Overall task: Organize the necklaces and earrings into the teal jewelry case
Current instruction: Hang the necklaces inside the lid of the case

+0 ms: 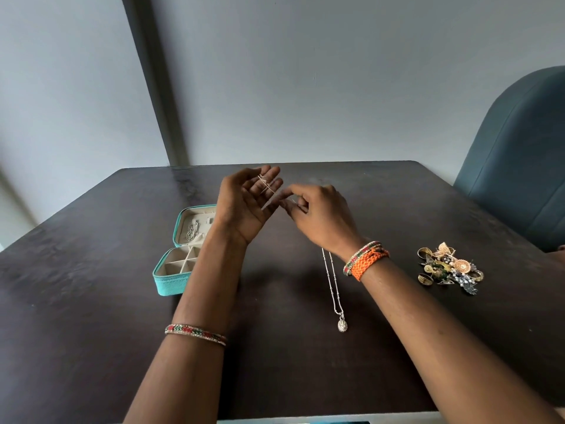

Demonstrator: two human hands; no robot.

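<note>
My left hand (244,203) is raised palm up above the table, fingers straight, with a thin gold chain (266,182) wound across them. My right hand (318,214) pinches the end of that chain beside the left fingertips. A silver necklace with an oval pendant (341,325) lies on the table below my right wrist. The teal jewelry case (171,280) stands open at the left, a silver chain (192,231) in its lid and a divided tray below; my left forearm hides part of it. A heap of earrings (448,267) lies at the right.
The dark wooden table (91,301) runs to a far edge near the grey wall. A blue-grey chair (519,166) stands at the table's right side. Bangles sit on both wrists, an orange braided band on the right.
</note>
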